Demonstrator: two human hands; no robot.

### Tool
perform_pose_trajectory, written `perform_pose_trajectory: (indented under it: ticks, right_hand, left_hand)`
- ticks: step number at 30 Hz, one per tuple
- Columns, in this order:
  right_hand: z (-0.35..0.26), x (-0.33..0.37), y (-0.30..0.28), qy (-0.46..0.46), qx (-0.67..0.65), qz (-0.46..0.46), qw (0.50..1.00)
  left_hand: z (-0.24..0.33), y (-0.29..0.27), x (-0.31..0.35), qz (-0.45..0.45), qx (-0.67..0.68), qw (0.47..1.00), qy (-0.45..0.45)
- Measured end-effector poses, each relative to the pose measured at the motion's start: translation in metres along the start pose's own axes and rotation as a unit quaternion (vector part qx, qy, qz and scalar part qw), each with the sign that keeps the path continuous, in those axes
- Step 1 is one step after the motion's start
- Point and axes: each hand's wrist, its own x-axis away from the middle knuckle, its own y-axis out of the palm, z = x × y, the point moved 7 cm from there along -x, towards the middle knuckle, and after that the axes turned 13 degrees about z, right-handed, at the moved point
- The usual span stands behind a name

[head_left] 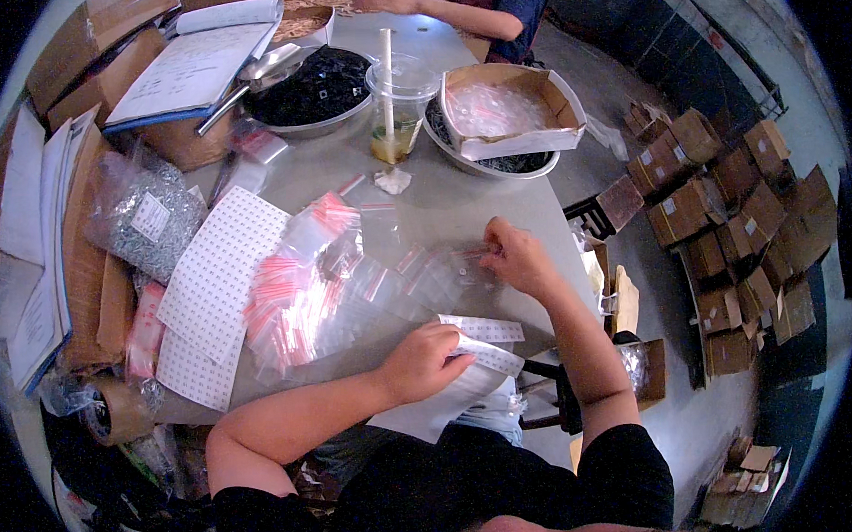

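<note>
My left hand [428,363] is closed on a white sheet of small printed labels [492,353], held bent near the table's front edge. Fingers bent in a pinch, my right hand [519,258] is at the edge of a small clear zip bag [466,267]; its fingertips are partly hidden. Left of that hand, more flat zip bags [381,285] lie spread over one another. A larger heap of clear bags with red strips [299,305] is in the middle of the table. Two more label sheets [220,284] lie to its left.
Behind the bags stands a plastic cup [397,139] with a straw. Bowls of dark small parts [309,95] are further back, one beneath a carton of bags [511,141]. Cartons and a parts bag [148,216] crowd the left. Across the table a person [491,21] is working.
</note>
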Motion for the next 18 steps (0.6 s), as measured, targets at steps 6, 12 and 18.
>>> perform_pose_trajectory:
  ticks: [6, 12, 18]
  right_hand:
    - [-0.024, 0.006, -0.002, -0.103, -0.010, -0.011, 0.995]
    - [-0.017, 0.007, 0.016, -0.087, 0.061, -0.032, 0.994]
    - [0.019, -0.006, -0.007, 0.043, 0.049, -0.012, 0.998]
  left_hand:
    - [0.000, 0.003, 0.002, -0.009, 0.000, 1.000, 0.005]
    - [0.002, 0.001, 0.001, -0.003, 0.000, 1.000, 0.014]
    - [0.002, 0.000, 0.000, -0.010, -0.005, 1.000, 0.015]
